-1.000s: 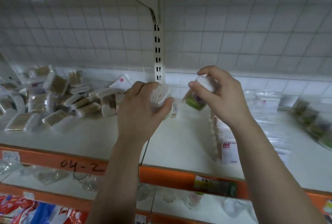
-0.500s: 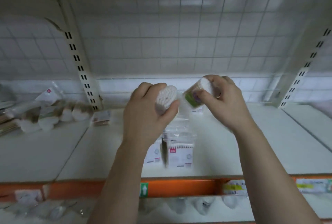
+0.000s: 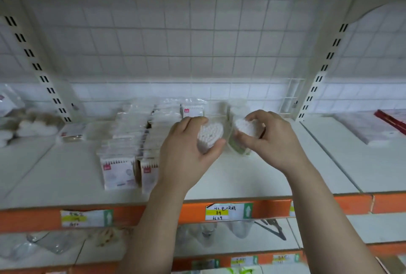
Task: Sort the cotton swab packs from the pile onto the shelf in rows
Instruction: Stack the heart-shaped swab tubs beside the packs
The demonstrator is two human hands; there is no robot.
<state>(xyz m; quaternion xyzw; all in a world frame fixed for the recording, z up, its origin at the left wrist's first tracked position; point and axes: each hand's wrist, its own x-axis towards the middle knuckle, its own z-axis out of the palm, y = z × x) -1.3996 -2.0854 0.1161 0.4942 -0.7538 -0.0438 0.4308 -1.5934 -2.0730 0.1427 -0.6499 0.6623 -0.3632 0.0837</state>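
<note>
The left hand (image 3: 186, 155) is gripping a tub of cotton swabs (image 3: 209, 136), with fingers curled over its far side and the thumb pressing its near side, so the white swab tips are facing up. Just to its right, the right hand (image 3: 272, 142) is clutching a second tub (image 3: 242, 127) from above; this one is tilting, and its green label is showing low on the side. The two tubs are sitting almost against each other over the middle of the white shelf (image 3: 252, 175); whether either is touching the shelf is not clear. To the left of the hands, flat swab packs (image 3: 136, 133) are standing in rows running from the near edge towards the back. Further left, past a slotted post (image 3: 47, 80), a loose pile of packs (image 3: 33, 124) is lying on the shelf, blurred. At the far right, clear bags (image 3: 369, 128) are lying flat. A wire grid (image 3: 197, 43) is backing the shelf, and an orange front rail (image 3: 153, 210) is carrying a paper price label (image 3: 228, 211). Below, a lower shelf (image 3: 329, 229) is holding clear items.
</note>
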